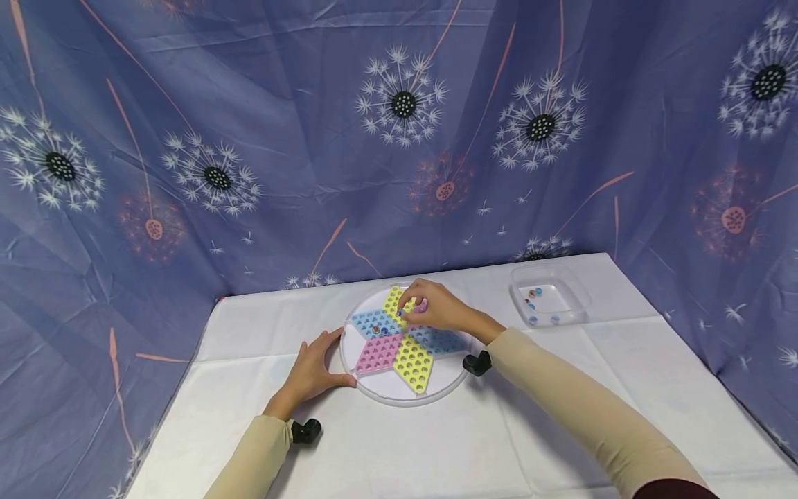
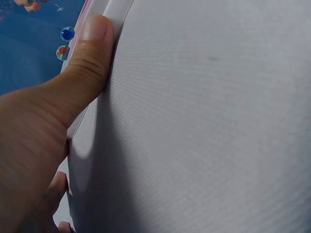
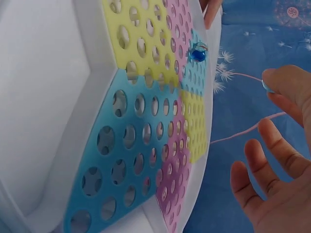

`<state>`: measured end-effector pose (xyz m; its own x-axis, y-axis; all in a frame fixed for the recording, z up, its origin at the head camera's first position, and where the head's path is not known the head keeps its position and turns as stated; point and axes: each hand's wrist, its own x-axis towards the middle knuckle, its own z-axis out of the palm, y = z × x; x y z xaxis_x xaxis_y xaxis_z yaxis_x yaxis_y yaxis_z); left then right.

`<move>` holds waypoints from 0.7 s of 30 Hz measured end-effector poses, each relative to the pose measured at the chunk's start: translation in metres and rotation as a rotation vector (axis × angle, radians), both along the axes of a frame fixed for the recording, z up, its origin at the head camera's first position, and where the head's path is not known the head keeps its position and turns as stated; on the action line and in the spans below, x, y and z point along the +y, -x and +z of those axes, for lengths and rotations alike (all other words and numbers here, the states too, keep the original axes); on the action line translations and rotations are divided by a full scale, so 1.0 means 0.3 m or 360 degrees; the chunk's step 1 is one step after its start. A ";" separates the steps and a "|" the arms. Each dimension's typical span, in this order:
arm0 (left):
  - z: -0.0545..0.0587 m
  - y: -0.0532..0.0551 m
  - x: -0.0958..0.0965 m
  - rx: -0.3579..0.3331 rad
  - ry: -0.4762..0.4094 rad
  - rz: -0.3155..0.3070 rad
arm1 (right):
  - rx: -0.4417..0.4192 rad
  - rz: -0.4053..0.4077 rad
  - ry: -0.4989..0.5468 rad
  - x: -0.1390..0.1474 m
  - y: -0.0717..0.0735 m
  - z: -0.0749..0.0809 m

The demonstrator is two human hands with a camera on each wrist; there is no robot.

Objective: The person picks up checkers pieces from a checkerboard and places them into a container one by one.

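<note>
A round white Chinese checkers board [image 1: 399, 402] with a star of yellow, pink and blue holed sections lies on the table. My left hand [image 1: 312, 367] rests against its left rim, thumb and fingers spread along the edge; the left wrist view shows the thumb [image 2: 95, 43] on the rim. Over the far side of the board, my right hand [image 1: 436, 306] pinches a bluish marble [image 3: 267, 86] between thumb and index finger, the other fingers loosely bent. On the left blue section sit an orange-swirled marble [image 2: 62, 52] and a blue marble [image 2: 67, 33].
A clear plastic box [image 1: 580, 315] with several marbles [image 1: 532, 294] stands at the back right of the white-covered table [image 1: 436, 450]. A blue curtain with dandelion prints [image 1: 299, 138] hangs behind and at both sides.
</note>
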<state>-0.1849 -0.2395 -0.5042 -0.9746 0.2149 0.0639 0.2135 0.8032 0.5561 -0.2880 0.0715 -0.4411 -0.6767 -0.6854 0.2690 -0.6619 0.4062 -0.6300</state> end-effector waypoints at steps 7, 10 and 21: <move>-0.001 0.000 -0.002 0.0017 0.0001 -0.0001 | 0.0017 -0.0023 0.0020 0.002 -0.004 0.011; -0.001 -0.001 -0.002 0.0017 0.0001 0.0000 | 0.0024 -0.0019 0.0028 0.006 0.001 0.007; -0.003 0.001 -0.001 0.0015 0.0000 0.0005 | 0.0003 -0.0072 0.0023 0.034 0.003 0.013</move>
<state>-0.1850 -0.2398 -0.5052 -0.9746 0.2119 0.0732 0.2164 0.8038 0.5541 -0.2888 0.0817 -0.4373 -0.7064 -0.6502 0.2799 -0.6442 0.4265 -0.6349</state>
